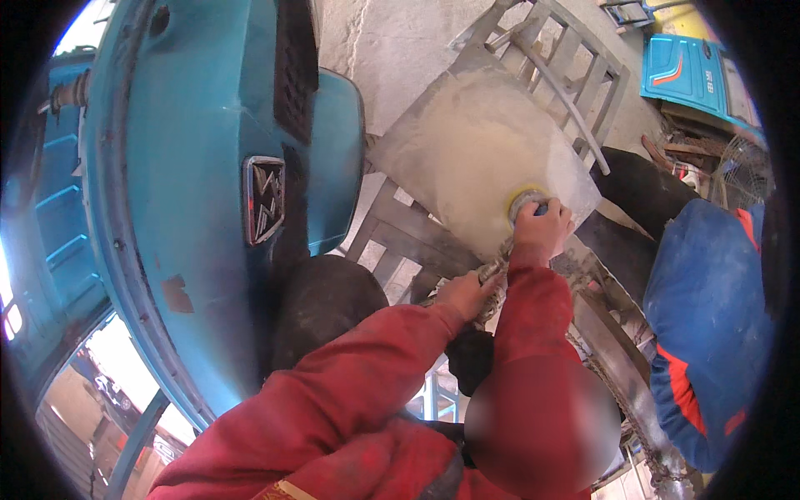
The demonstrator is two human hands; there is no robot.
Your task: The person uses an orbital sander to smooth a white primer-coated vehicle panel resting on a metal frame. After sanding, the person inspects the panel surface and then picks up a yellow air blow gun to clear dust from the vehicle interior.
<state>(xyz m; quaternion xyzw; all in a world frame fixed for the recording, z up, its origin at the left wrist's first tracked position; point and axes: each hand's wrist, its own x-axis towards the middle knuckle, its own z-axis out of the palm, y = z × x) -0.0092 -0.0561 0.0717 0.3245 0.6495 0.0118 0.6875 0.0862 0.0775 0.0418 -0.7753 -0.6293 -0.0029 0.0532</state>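
A round sander with a yellowish rim rests on a flat panel coated with dusty beige filler. My right hand is closed over the top of the sander, near the panel's right edge. Lower and to the left, my left hand is closed around the sander's handle or hose end, which looks wrapped; its exact form is partly hidden by my fingers. Both red sleeves reach in from the lower edge. The panel lies on a slatted frame that shows beyond its edges.
A teal vehicle cab stands close on the left. At the right is another person in blue and orange clothing. A bent grey tube crosses the frame's far part. A teal door and a wire-guarded fan are far right.
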